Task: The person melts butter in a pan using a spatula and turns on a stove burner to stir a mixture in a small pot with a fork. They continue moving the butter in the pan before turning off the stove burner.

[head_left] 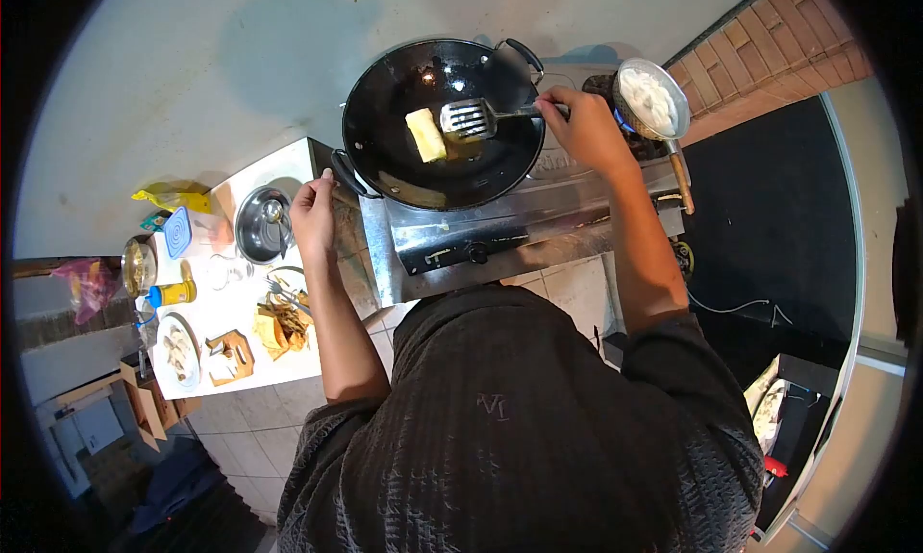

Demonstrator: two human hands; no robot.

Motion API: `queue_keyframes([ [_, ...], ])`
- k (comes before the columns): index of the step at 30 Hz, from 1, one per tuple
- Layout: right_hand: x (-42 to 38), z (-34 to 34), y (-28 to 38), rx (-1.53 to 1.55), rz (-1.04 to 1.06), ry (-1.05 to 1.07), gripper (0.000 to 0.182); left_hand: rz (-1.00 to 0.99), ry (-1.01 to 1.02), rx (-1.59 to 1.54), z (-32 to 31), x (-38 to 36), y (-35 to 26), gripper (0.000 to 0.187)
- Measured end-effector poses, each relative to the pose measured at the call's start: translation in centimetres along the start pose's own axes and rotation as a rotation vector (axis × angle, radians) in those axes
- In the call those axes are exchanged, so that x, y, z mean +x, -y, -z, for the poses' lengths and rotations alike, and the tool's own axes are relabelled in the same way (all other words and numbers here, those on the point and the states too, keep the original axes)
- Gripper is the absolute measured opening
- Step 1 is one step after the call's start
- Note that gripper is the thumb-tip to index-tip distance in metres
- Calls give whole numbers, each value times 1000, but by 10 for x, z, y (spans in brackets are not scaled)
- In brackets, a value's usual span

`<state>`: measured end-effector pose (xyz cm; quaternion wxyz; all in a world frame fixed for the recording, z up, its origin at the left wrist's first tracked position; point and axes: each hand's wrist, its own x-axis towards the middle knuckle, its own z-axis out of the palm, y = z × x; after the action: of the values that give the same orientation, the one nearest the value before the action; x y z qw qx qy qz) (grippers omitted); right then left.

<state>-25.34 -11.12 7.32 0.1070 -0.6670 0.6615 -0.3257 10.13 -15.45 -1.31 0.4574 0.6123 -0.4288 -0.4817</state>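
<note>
Dark knitted sleeves and shoulders (500, 438) filled the bottom of the view, closest to the lens; both forearms reached up and away from them. Right hand (586, 125) had its grip clenched round the handle of a slotted metal spatula (468, 118); blade sat inside the black wok (442, 120), just beside and apparently touching a pale yellow block (425, 135) lying near the middle of the pan. Left hand (312, 212) rested at the wok's near-left handle (344, 173); fingers curled toward it, but whether they truly clasped it or just braced the worktop edge could not be told. Wok sat on a steel stove (471, 236); a small pan of white stuff (652, 99) stood on the right burner, close behind the right hand. White worktop (231, 313) at left carried a steel bowl (261, 224), a plate (179, 351), a yellow bottle (173, 291), fried scraps (281, 324).

Judgement on doing it well: slide the blade flat under the block rather than pushing its side, so it lifts whole; keep the left hand steadying the wok so it doesn't spin on the burner; keep the right forearm clear of the small pan's handle (681, 173); move slowly, oil may spit.
</note>
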Motion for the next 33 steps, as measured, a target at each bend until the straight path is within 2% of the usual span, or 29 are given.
queue_keyframes([
  [11, -6, -3, 3, 90, -42, 84, 23, 38, -37, -37, 1, -13, -2, 27],
  [14, -10, -13, 2, 84, -5, 19, 26, 21, -45, -49, 2, -18, -5, 26],
  [17, -17, -14, 12, 69, -32, -14, 20, 34, -48, -2, 6, -20, -6, 25],
  [19, -22, -18, 9, 54, 143, -80, 16, 37, -52, -26, 9, -21, -4, 25],
  [23, -31, -18, 9, 41, 231, -176, 13, 50, -71, -32, 10, -25, -5, 24],
  [26, -33, -20, 8, 44, 203, -266, 13, 20, -66, -18, 12, -24, 0, 24],
  [28, -31, -21, 10, -18, 72, -230, 13, 20, -64, -6, 9, -24, -3, 24],
  [31, -18, -17, 22, -94, -20, -178, 16, 24, -51, 0, 7, -23, -2, 24],
  [33, 2, -16, 22, -193, -2, -154, 19, 19, -48, -10, 6, -22, -1, 25],
])
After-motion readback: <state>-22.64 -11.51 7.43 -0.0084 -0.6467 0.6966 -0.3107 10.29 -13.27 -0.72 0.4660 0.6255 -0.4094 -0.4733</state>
